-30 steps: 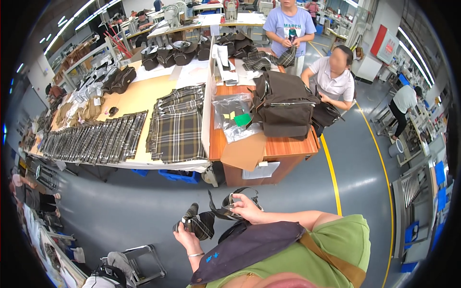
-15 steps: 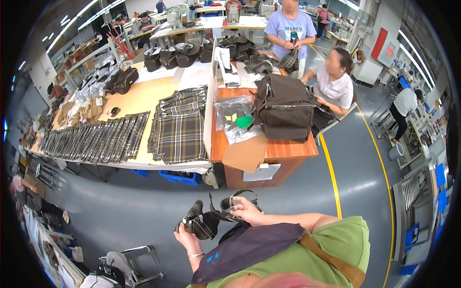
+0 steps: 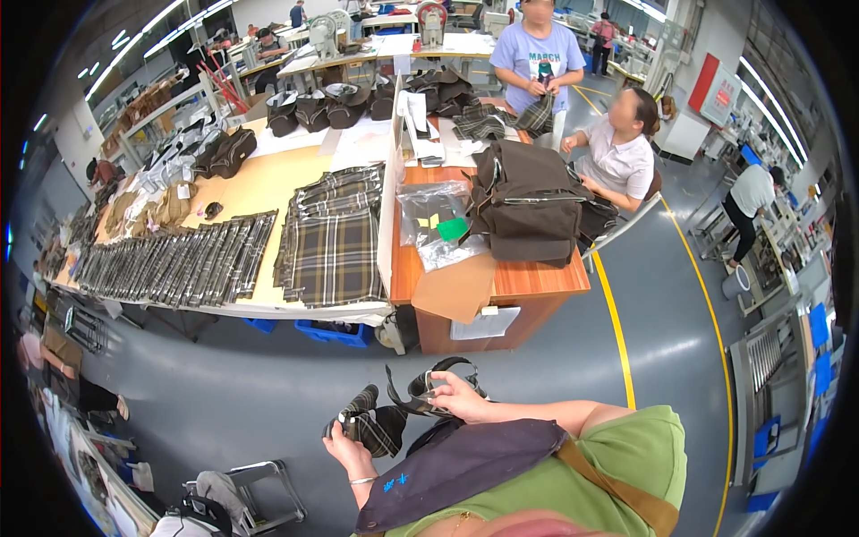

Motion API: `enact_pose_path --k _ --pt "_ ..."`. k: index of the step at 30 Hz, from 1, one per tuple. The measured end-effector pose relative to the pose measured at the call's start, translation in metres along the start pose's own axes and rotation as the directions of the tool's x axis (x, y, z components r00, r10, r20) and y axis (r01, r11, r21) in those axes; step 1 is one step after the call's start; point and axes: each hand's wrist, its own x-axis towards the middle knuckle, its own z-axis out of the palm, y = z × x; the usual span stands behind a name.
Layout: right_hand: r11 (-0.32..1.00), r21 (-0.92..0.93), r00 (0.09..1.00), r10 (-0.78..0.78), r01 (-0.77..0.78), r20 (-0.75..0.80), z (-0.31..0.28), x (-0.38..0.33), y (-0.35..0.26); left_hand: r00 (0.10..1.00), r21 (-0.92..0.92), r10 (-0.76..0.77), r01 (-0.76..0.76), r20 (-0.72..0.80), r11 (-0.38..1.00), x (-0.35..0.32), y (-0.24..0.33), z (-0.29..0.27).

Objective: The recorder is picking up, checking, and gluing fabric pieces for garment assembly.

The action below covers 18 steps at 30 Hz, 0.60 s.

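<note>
My left hand (image 3: 349, 453) is closed on the edge of a dark plaid fabric piece (image 3: 381, 430), which hangs bunched in front of my apron. Just to its right, my right hand (image 3: 461, 399) has its thumb and fingers drawn together on a dark strap (image 3: 419, 387) with a plaid part beside it. The strap curls up and to the left of these fingers. Folds hide where the plaid piece and the strap meet, so I cannot tell if they are joined. Both hands are over the floor, short of the tables.
Ahead, a wooden table (image 3: 559, 288) bears a large dark brown bag (image 3: 523, 201) and clear plastic bags. Stacked plaid panels (image 3: 335, 255) cover part of the long table at left. Two people are at the wooden table's far right. A metal-framed cart (image 3: 273, 483) stands lower left.
The view has shifted slightly. The loose strap above my hands has bent over to the left. Both of my hands keep their hold in nearly the same place.
</note>
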Motion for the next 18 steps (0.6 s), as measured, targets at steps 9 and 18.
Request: enact_pose_path --k 9,18 --pt "0.999 -0.027 1.000 0.020 -0.020 -0.013 0.005 -0.002 0.001 1.000 0.003 0.016 -0.016 -0.003 1.000 0.003 0.005 -0.005" --pt "1.000 0.011 1.000 -0.005 0.006 -0.019 0.015 0.009 0.000 0.996 0.022 0.016 -0.014 -0.093 1.000 0.005 0.019 -0.017"
